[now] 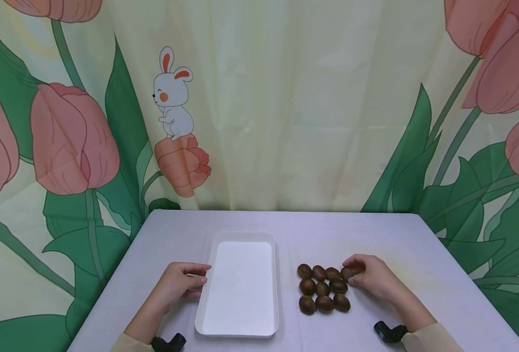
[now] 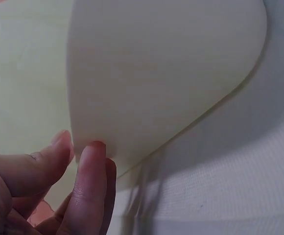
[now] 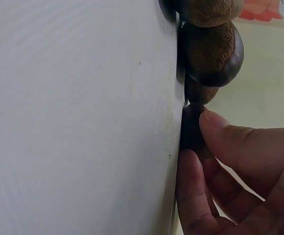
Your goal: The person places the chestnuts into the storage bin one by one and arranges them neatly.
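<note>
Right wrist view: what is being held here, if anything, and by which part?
A chestnut, the rightmost of the far row in the head view; the right hand has its grip on opposite sides.

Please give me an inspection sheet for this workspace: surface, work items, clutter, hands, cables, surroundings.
Surface: table with white covering, creased in places.
Work items: white tray; brown nuts in three rows to its right.
Clutter: nothing seen.
Left hand: fingertips at the tray's left rim; grip unclear.
Right hand: pinches a nut at the far row's right end.
Cables: nothing seen.
Surroundings: curtain printed with tulips and a rabbit.
</note>
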`<state>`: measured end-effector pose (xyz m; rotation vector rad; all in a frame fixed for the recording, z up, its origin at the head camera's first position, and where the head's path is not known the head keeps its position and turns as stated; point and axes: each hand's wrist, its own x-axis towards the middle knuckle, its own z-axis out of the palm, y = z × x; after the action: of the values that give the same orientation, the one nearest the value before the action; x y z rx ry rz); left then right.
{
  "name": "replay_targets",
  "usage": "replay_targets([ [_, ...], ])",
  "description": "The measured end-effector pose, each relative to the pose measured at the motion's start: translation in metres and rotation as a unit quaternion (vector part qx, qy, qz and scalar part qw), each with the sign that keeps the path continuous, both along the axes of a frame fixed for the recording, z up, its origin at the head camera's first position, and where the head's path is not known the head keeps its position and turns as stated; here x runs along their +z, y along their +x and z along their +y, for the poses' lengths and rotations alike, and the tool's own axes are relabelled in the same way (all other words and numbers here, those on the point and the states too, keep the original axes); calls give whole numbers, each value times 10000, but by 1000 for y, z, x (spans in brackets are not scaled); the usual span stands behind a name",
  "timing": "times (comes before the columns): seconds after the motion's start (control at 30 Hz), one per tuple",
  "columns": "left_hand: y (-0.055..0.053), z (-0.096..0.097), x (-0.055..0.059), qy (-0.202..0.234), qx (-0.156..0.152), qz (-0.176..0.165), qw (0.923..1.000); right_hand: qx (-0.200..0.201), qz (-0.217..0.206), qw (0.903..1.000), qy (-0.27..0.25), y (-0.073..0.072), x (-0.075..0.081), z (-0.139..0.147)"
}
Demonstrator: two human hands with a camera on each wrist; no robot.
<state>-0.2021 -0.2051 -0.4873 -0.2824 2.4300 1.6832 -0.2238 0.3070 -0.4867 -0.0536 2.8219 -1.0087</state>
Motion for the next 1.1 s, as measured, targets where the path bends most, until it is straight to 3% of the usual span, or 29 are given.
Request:
replay_targets([
  [0.67,-5,0,-9,22,44,13,10000,-75,210,9997,25,3,0,3],
  [1.1,-5,0,-8,20,126,-71,9999,-198,35,9997,-122,1,4,8],
])
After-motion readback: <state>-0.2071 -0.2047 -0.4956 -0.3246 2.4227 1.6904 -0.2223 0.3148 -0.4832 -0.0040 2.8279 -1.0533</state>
